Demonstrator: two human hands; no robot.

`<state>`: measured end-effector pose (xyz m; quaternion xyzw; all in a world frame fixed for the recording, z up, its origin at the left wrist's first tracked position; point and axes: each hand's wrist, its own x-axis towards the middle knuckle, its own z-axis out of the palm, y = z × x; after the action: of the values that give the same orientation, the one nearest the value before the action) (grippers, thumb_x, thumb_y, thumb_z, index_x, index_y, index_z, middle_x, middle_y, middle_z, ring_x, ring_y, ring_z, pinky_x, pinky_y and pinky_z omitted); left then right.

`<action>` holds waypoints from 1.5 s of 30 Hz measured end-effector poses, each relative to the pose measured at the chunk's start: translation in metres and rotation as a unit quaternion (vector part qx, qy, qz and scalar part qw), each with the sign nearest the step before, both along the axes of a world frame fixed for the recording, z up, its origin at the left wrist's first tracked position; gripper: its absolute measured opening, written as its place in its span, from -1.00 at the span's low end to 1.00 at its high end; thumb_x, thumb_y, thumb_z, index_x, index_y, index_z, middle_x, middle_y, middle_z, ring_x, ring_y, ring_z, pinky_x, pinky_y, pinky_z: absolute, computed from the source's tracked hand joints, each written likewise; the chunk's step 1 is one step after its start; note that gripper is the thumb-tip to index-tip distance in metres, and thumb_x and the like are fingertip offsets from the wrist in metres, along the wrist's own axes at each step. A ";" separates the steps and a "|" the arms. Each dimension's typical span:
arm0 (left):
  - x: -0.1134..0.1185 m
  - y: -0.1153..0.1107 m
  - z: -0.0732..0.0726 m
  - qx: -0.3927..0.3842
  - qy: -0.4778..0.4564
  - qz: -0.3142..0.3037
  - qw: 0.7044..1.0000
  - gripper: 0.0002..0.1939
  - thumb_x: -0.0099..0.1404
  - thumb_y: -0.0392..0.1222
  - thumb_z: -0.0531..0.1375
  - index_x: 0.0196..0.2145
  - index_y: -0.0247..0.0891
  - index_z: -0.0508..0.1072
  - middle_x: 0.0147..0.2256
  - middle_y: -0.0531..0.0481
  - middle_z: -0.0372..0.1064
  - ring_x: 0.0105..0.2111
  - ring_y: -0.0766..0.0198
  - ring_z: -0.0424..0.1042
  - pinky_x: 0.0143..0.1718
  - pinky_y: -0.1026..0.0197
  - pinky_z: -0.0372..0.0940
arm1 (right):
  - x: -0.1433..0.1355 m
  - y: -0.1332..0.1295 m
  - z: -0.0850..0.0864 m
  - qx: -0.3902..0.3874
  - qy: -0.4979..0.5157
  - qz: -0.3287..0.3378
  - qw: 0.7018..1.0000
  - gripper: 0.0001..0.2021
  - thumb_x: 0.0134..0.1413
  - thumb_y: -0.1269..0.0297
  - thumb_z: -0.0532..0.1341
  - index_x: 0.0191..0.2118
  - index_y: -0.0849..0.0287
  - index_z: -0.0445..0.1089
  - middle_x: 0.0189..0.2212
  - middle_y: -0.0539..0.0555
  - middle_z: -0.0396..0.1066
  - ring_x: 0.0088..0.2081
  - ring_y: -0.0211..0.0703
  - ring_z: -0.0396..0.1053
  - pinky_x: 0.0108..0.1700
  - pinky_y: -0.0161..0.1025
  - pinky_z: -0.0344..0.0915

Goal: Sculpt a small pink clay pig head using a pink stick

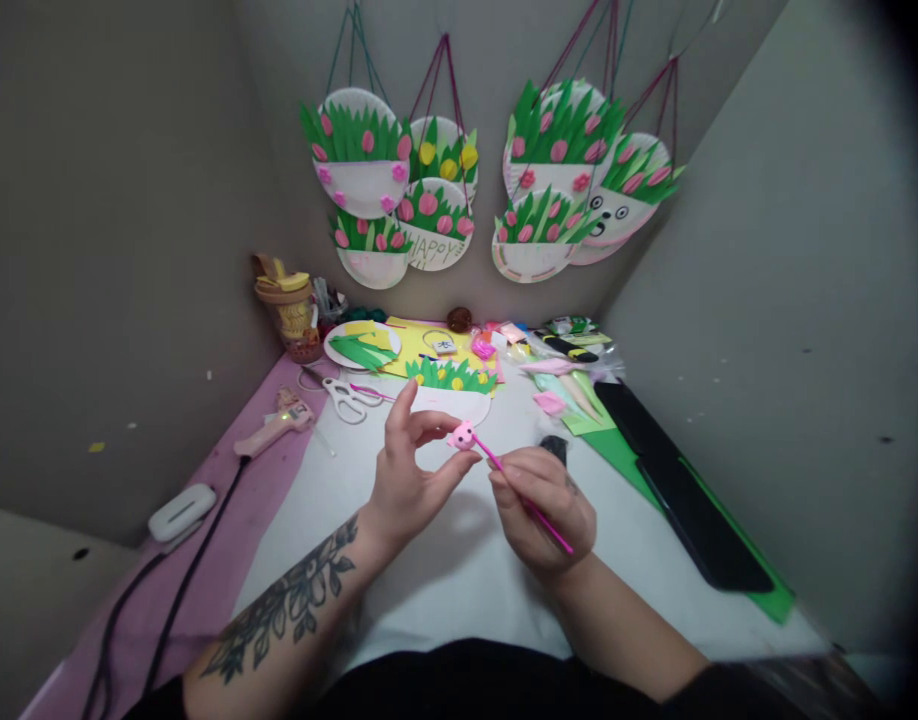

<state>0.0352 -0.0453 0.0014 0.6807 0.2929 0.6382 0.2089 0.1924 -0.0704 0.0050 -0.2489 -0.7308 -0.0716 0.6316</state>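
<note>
Between the thumb and fingers of my left hand (414,470) sits a small pink clay animal head (463,436) with dark eyes. My right hand (545,500) pinches a thin bright pink stick (534,505) like a pen. The upper tip of the stick touches the side of the head, or lies right by it. Just beyond my hands lies a paper plate craft (459,402) with green paper grass and yellow flowers. White-handled scissors (346,400) rest to the left of it.
A pink glue gun (275,430) and a white case (181,512) lie at left with black cords. A cup (290,310) stands at the back left. Clay packets (564,385) and a long black object (684,490) lie at right. Plate crafts (361,185) hang on the wall.
</note>
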 end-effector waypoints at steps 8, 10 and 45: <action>-0.001 -0.001 0.001 -0.011 0.015 0.013 1.000 -0.04 0.15 -0.33 0.33 0.32 -0.11 -0.18 -0.20 0.00 0.48 -0.21 0.33 0.51 -0.10 0.20 0.48 | -0.005 0.002 -0.002 -0.075 0.136 0.041 0.987 -0.65 -0.04 0.63 0.26 -0.15 0.10 0.39 -0.38 0.01 0.47 -0.35 -0.15 0.47 -0.30 -0.10 0.44; -0.001 -0.001 0.001 -0.011 0.014 0.014 1.000 -0.04 0.15 -0.33 0.33 0.32 -0.11 -0.17 -0.19 0.00 0.48 -0.20 0.33 0.52 -0.10 0.20 0.48 | -0.006 0.002 -0.002 -0.079 0.131 0.047 0.987 -0.67 -0.04 0.62 0.26 -0.16 0.10 0.39 -0.39 0.01 0.48 -0.36 -0.16 0.47 -0.30 -0.11 0.44; -0.001 -0.001 0.003 0.001 0.013 0.005 1.000 -0.05 0.16 -0.31 0.32 0.32 -0.10 -0.16 -0.20 -0.02 0.50 -0.18 0.30 0.52 -0.10 0.18 0.48 | -0.005 0.001 -0.003 -0.098 0.130 0.061 0.985 -0.73 0.00 0.57 0.26 -0.20 0.08 0.36 -0.40 0.00 0.48 -0.38 -0.16 0.47 -0.34 -0.12 0.44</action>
<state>0.0346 -0.0462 0.0042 0.6877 0.2985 0.6303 0.2016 0.1878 -0.0694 0.0023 -0.2719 -0.6598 0.0718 0.6968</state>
